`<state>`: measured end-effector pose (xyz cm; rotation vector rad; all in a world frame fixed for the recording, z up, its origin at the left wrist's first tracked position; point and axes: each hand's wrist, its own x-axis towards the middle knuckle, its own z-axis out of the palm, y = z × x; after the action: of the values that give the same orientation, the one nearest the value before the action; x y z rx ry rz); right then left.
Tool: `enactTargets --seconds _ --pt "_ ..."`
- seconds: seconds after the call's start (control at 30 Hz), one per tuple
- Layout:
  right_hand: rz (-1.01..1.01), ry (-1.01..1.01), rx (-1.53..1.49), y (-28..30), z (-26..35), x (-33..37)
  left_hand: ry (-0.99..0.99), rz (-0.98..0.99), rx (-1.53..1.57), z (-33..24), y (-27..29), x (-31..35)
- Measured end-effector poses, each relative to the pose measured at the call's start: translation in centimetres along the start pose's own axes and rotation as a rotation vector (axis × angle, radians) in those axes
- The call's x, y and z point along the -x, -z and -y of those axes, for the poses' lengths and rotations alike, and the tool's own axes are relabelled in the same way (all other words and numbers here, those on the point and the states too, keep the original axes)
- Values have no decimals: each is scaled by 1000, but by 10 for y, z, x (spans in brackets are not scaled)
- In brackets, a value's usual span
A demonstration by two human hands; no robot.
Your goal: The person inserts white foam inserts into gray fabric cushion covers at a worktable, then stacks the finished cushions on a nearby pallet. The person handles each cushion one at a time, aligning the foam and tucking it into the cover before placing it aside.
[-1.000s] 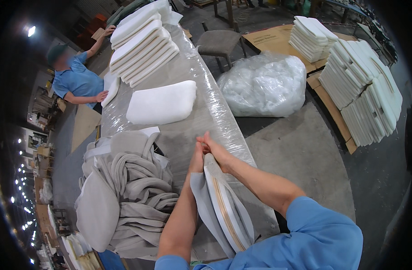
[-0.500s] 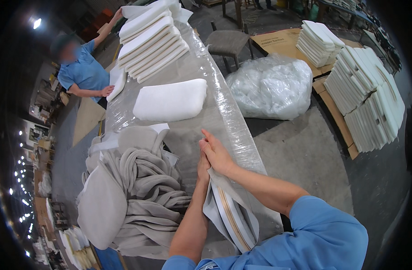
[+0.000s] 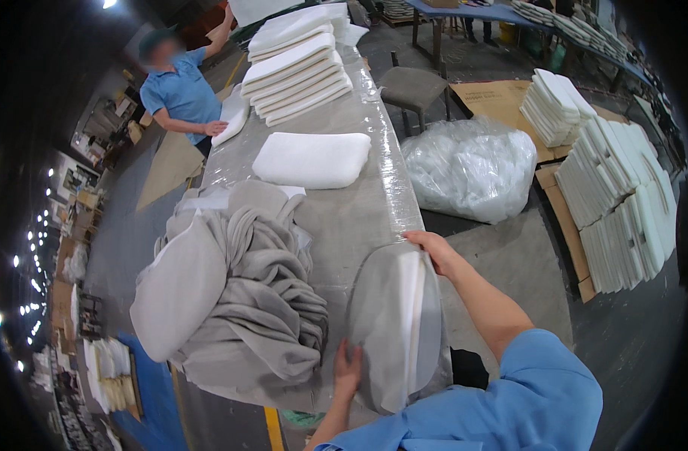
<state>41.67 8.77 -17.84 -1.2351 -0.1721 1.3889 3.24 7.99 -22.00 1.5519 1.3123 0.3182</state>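
A grey fabric cushion cover lies on the table's near right edge, its long opening showing a white pad inside. My right hand grips its far right end, fingers over the rim. At the near left side, my left hand holds the cover's edge between thumb and fingers; part of those fingers is hidden. Left of it is a loose heap of grey covers, with one smooth rounded piece on its outer side.
Beyond the heap lies a white pad, with a tall pad stack farther back. A co-worker stands at the table's left side. On the right are a clear plastic bag, a chair and stacked white pads on cardboard.
My hands, pressed together above the cover before, have parted to its two sides. The cover now lies flatter, its opening turned to the right. The view has shifted, too.
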Motion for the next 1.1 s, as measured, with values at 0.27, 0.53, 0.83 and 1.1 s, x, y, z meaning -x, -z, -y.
enactTargets --seconds 0.27,0.53,0.83,1.1 --pt "-65 -49 -296 2 -59 28 496 313 449 -22 70 46" --pt "67 194 80 -18 -16 102 86 163 790 -76 -1 93" --pt "376 -138 552 -16 -21 134 126 706 1357 -100 -17 151" --pt "827 -335 1181 -84 -125 101 45 790 304 -43 48 252"
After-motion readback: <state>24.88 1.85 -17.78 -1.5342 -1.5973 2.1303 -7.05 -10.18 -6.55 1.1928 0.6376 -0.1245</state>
